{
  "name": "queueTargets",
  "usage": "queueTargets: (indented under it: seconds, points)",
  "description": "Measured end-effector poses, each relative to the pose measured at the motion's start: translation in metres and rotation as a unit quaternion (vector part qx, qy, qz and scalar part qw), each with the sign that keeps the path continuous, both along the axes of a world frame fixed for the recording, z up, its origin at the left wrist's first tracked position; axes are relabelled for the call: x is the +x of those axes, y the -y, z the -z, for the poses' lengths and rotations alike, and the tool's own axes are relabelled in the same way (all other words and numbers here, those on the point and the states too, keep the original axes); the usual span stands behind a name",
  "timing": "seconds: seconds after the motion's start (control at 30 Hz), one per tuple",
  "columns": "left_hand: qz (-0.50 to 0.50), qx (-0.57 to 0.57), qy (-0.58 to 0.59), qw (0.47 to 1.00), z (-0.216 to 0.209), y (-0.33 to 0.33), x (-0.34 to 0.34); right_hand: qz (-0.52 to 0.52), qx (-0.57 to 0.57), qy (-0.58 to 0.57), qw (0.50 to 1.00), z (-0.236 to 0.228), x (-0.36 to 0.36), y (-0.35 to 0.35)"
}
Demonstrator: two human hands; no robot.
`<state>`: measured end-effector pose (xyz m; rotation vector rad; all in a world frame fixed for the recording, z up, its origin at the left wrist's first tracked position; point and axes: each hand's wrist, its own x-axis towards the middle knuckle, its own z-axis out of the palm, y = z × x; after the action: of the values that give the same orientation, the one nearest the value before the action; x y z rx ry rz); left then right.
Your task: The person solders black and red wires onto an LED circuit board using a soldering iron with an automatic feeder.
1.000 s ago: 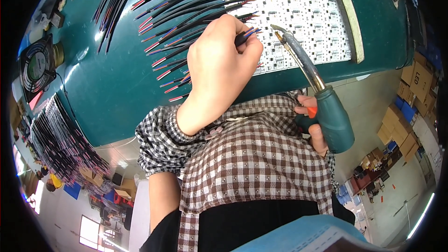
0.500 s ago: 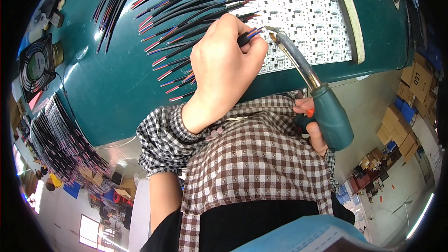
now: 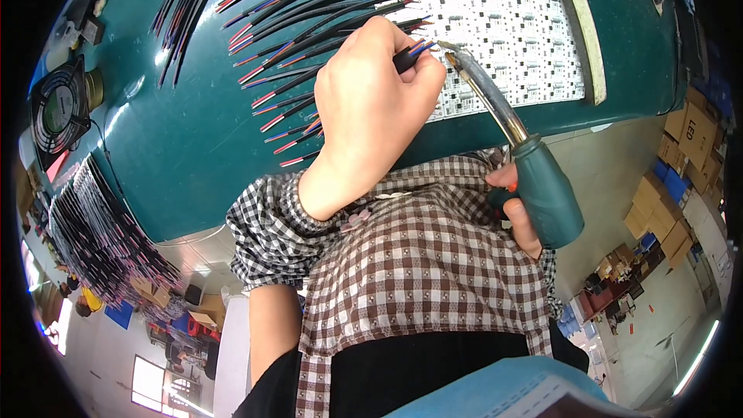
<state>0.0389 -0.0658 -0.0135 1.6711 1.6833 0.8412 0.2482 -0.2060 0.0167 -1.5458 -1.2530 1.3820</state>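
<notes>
My left hand (image 3: 377, 93) pinches a black-sleeved cable (image 3: 403, 60) near its stripped end, where thin coloured wires stick out past my fingertips. My right hand (image 3: 520, 215) grips a green-handled soldering iron (image 3: 548, 193), its fingers partly hidden behind the handle. The iron's bent metal tip lies very close to the wire ends; whether they touch I cannot tell. Beneath both is a white panel of small circuit boards (image 3: 495, 23) dotted with black parts. Several more black cables (image 3: 309, 11) lie in a row, their far ends on the panel's left edge.
On the green table (image 3: 201, 162) a bundle of black cables (image 3: 186, 15) lies at the upper left. A round-bladed fan (image 3: 60, 108) stands at the left edge. More cables (image 3: 101, 232) hang beside the table. A pale strip (image 3: 579, 23) borders the panel's right side.
The iron and my right hand have shifted very slightly to the left. My left hand keeps its pinch on the cable, almost unmoved.
</notes>
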Motion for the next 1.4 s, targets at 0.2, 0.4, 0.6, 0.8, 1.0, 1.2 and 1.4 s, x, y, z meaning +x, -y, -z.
queueTargets:
  seconds: [0.2, 0.4, 0.6, 0.8, 1.0, 1.2, 1.4]
  points:
    - [-0.003, -0.014, 0.000, 1.000, 0.004, -0.007, 0.002, 0.035, -0.003, -0.051, 0.998, 0.000, -0.005, -0.012]
    - [0.003, 0.007, 0.011, 1.000, -0.012, -0.026, 0.010, 0.067, 0.006, -0.071, 0.995, -0.021, -0.001, -0.029]
    - [0.036, -0.032, 0.015, 0.999, -0.003, -0.004, -0.013, 0.098, 0.049, -0.156, 0.982, 0.035, -0.008, -0.004]
    - [0.147, 0.083, 0.106, 0.980, 0.007, 0.007, -0.042, 0.126, 0.107, -0.198, 0.966, 0.022, -0.026, -0.017]
    - [0.071, -0.014, 0.100, 0.992, 0.001, -0.001, -0.041, 0.062, 0.058, -0.192, 0.978, 0.002, -0.020, -0.035]
    - [0.046, 0.182, 0.014, 0.982, -0.034, -0.018, -0.040, 0.087, 0.074, -0.104, 0.988, 0.001, -0.010, -0.029]
    - [0.076, -0.098, 0.088, 0.988, -0.028, -0.003, -0.031, 0.062, 0.066, -0.120, 0.989, 0.004, -0.010, -0.015]
